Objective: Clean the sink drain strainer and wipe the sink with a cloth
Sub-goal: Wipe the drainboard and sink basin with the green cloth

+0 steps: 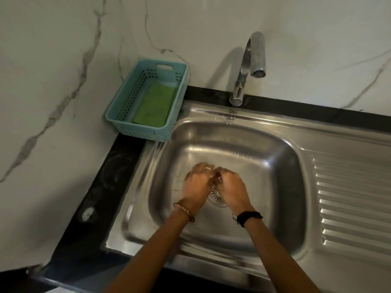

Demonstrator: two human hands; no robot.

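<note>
Both hands over basin of sink (281,240): left hand (195,183), right hand (230,187) curled, contents can't tell. Drain strainer (215,195) directly beneath, between wrists; r. hand nearer

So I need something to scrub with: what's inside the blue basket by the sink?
A green scrub pad lies flat in the basket. Anything beneath the pad is covered.

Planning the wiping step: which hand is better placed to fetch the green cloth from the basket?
Left hand, probably: the blue basket with the green cloth sits on its side; the right hand would cross over.
</note>
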